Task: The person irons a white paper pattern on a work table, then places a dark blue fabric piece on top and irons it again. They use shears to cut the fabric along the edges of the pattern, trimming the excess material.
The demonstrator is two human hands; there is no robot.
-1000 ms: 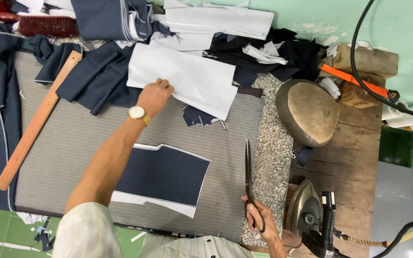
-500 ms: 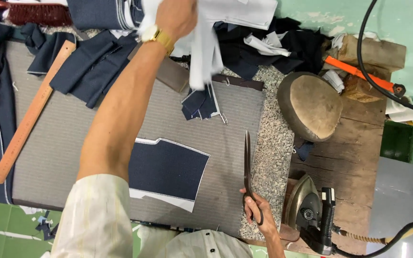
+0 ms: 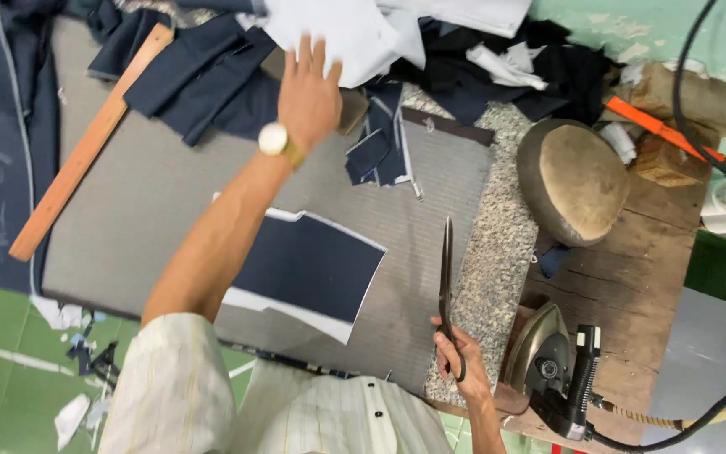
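Note:
My left hand [image 3: 308,92], with a watch on the wrist, reaches to the far side of the grey padded table [image 3: 144,219]. Its fingers are spread flat against a white fabric sheet [image 3: 346,34] lying on the pile at the back. My right hand [image 3: 461,363] grips the handles of long black shears [image 3: 446,273] near the front edge, blades closed and pointing away from me. A navy cut panel [image 3: 308,269] lies on a white backing piece between my arms.
A wooden ruler [image 3: 86,151] lies diagonally at left. Navy scraps [image 3: 380,143] and dark fabric pieces [image 3: 203,80] sit at the back. On the right stand a round pressing block [image 3: 573,181], an iron [image 3: 548,361] with its cable, and an orange-handled tool [image 3: 657,126].
My left hand lifted the white sheet off the table and carried it back onto the far pile, uncovering navy scraps. The right hand and shears stayed in place.

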